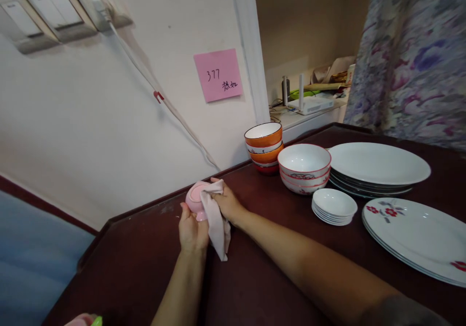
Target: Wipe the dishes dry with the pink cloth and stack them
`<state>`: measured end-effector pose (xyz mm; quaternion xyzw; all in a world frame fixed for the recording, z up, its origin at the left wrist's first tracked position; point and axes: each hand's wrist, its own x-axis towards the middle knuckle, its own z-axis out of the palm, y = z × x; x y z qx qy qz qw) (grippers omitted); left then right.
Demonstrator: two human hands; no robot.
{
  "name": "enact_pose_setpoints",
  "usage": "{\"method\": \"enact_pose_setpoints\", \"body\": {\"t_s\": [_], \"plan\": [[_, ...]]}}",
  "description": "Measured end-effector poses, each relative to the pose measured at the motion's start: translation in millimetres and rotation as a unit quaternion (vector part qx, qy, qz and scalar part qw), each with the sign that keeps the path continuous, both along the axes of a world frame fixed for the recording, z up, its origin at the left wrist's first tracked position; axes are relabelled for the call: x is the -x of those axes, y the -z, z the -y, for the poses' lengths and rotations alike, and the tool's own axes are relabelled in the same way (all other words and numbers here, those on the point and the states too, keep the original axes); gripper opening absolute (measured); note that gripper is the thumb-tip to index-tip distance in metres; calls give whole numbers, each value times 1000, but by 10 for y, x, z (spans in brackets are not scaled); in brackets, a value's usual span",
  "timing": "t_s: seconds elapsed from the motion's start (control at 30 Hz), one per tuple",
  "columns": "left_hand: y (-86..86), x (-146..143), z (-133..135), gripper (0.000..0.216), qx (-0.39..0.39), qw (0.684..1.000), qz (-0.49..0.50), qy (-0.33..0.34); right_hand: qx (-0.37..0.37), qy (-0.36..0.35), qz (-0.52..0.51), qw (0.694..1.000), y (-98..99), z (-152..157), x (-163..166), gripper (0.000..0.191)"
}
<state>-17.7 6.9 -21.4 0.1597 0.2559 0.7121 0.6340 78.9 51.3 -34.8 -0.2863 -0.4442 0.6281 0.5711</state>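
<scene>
My left hand (191, 231) grips a small pink bowl (195, 198), tilted so its base faces away from me, above the dark brown table (145, 267). My right hand (226, 203) presses a pale pink cloth (217, 226) against the bowl's side; the cloth's loose end hangs down toward the table. The inside of the bowl is hidden.
To the right stand stacked orange bowls (264, 146), white bowls with red trim (304, 168), small white saucers (334, 206), plain white plates (378, 163) and flowered plates (418, 238). A white wall with a pink note (218, 75) and a cable runs behind. Floral fabric (411, 54) hangs at the right.
</scene>
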Motion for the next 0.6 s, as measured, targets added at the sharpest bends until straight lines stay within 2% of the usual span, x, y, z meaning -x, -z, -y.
{"method": "enact_pose_setpoints", "body": {"t_s": [0.13, 0.2, 0.3, 0.47, 0.6], "plan": [[-41, -72, -1, 56, 21, 1000, -4, -8, -125, 15, 108, 986, 52, 56, -40, 92], [-77, -157, 19, 56, 49, 999, -18, -7, -139, 53, 149, 978, 62, 75, -62, 102], [-101, -261, 55, 50, 62, 996, -55, -15, -114, 91, 166, 975, 41, 89, -81, 96], [-28, -274, 65, 37, 29, 994, -103, -1, -29, 92, 144, 985, -74, 89, -111, 63], [30, -249, 69, 34, -21, 974, -223, -35, 54, 98, 150, 982, -187, 76, -163, 56]]}}
